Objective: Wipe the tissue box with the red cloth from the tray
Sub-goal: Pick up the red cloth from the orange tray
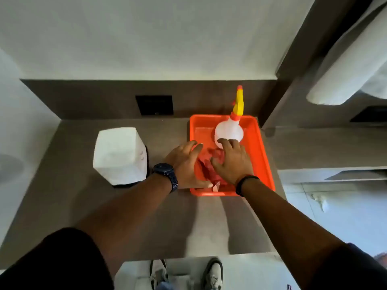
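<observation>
Resting spread on the red cloth (206, 166): left hand (184, 164), right hand (232, 162).

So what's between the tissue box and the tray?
In the head view, mostly bare counter; nearer the person, the left wrist with its watch crosses between tissue box and tray.

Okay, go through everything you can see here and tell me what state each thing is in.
Red cloth: crumpled in the tray, under both hands.
Tray: on the counter, holding cloth and bottle.
Spray bottle: upright in the tray.
Tissue box: standing left of the tray, untouched.
Left hand: open, on the cloth.
Right hand: open, on the cloth.
</observation>
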A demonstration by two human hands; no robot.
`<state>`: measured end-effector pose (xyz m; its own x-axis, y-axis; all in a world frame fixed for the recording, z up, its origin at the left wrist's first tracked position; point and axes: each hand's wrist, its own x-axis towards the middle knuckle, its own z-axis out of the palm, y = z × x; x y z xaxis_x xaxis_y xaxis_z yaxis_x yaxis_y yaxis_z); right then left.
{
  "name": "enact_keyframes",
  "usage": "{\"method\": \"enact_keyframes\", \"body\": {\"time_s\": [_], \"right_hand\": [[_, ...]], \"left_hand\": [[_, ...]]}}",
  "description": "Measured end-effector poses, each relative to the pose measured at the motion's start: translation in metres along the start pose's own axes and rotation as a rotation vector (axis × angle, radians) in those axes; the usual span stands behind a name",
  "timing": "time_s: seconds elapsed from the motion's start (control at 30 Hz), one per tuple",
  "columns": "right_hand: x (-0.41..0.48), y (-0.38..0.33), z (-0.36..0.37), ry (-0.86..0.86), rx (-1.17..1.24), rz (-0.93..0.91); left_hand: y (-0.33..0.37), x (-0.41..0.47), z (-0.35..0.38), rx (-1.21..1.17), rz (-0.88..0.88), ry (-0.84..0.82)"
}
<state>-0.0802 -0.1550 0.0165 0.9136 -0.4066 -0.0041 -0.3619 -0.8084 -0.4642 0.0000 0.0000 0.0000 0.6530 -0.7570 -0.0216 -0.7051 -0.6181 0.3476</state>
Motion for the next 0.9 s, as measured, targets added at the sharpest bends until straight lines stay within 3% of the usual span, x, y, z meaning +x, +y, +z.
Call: {"method": "enact_keyframes", "body": {"time_s": [0.2, 0.43, 0.57, 0.7, 0.8, 0.9], "right_hand": [[0.007, 0.03, 0.041, -0.253, -0.222, -0.032], [0.017, 0.036, 0.059, -0.22, -0.126, 0.052], [0.02, 0.016, 0.047, -0.01, 0.187, 0.124], [0.033, -0.049, 0.031, 0.25, 0.643, 0.062], [0.037, -0.102, 0.038, 0.143, 1.015, 0.068], [0.036, -0.126, 0.071, -0.066, 1.109, 0.16]], "left_hand": [[-0.003, 0.004, 0.043, 0.001, 0.007, -0.059], [-0.003, 0.002, 0.04, 0.014, 0.058, -0.038], [-0.021, 0.003, 0.001, 0.009, -0.001, -0.045], [-0.064, -0.004, -0.069, 0.016, -0.022, 0.164], [-0.105, -0.021, -0.114, 0.052, -0.038, 0.216], [-0.14, -0.04, -0.135, 0.171, -0.089, 0.038]]}}
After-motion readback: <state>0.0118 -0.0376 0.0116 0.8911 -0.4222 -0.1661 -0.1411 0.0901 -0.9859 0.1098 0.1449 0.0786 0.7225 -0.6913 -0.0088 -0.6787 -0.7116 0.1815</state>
